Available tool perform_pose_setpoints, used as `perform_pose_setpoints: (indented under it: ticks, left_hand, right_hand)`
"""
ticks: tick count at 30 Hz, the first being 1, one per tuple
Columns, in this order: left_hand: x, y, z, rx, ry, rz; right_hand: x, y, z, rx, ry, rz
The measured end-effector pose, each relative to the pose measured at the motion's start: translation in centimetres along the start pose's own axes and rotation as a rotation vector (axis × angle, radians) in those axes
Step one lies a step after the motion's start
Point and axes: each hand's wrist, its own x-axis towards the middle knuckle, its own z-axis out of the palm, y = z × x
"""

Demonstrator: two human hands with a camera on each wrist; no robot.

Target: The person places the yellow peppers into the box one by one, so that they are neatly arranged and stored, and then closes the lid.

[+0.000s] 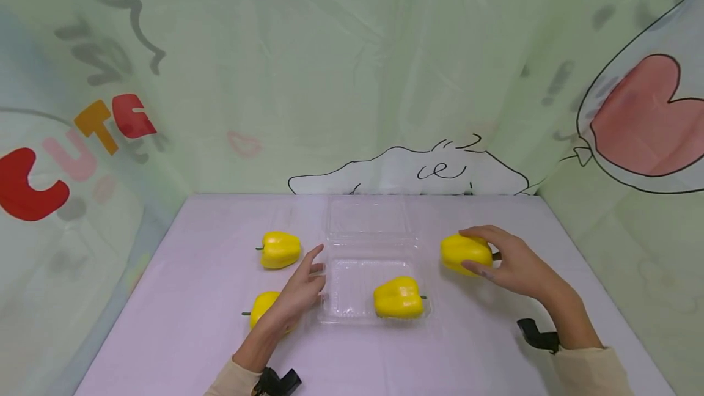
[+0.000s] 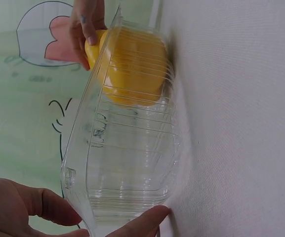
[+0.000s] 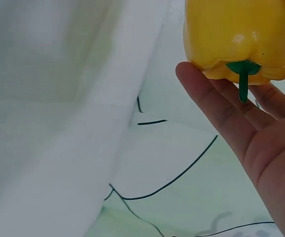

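The right hand (image 1: pixel 511 267), at centre right of the head view, curls its fingers and thumb round a glossy yellow bell pepper (image 1: pixel 465 253) that lies just right of the container; in the right wrist view the pepper (image 3: pixel 238 37) sits at the upper right with its green stem (image 3: pixel 242 79) pointing down the frame toward the palm (image 3: pixel 261 143), so in the head view its long axis runs roughly left to right with the stem end toward the hand. The left hand (image 1: pixel 301 289), at lower centre left, has straight, loosely spread fingers touching the left edge of a clear plastic clamshell container (image 1: pixel 352 298); the left wrist view shows a fingertip (image 2: pixel 149 219) and the thumb against its ribbed wall (image 2: pixel 127 163). The container stands open, its lid (image 1: pixel 367 219) laid back toward the top of the frame. In its tray lies a second yellow pepper (image 1: pixel 398 298), at the lower right corner, stem pointing right. Two more yellow peppers lie left of the container on the pale lilac tabletop (image 1: pixel 181 322): one (image 1: pixel 280 250) above the left hand, stem pointing left, the other (image 1: pixel 263 308) partly hidden under the left wrist, stem also pointing left.
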Motion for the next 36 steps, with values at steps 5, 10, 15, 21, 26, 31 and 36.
perform_pose_setpoints:
  ticks: [5,10,15,21,26,31,36]
  left_hand:
    - [-0.1,0.1,0.0,0.003,-0.001,0.004]
    - [0.0,0.1,0.0,0.004,0.003,0.004]
    - [0.0,0.0,0.0,0.004,0.007,-0.001]
    - [-0.1,0.1,0.1,0.001,0.014,-0.006]
    - [-0.1,0.2,0.1,0.002,0.012,-0.005]
    - [0.0,0.3,0.2,0.009,0.009,-0.010]
    - [0.0,0.2,0.3,0.015,0.025,-0.028]
  right_hand:
    - [0.2,-0.9,-0.2,0.009,0.005,-0.027]
    - [0.6,-1.6,0.1,0.018,0.005,-0.050]
    - [1.1,-2.2,0.6,0.042,0.006,-0.075]
    - [1.8,-3.0,1.1,0.060,0.007,-0.122]
    - [2.3,-3.6,1.6,0.069,0.008,-0.139]
    - [2.6,-4.0,2.2,0.083,0.025,-0.164]
    - [2.8,-4.4,2.8,0.095,0.019,-0.179]
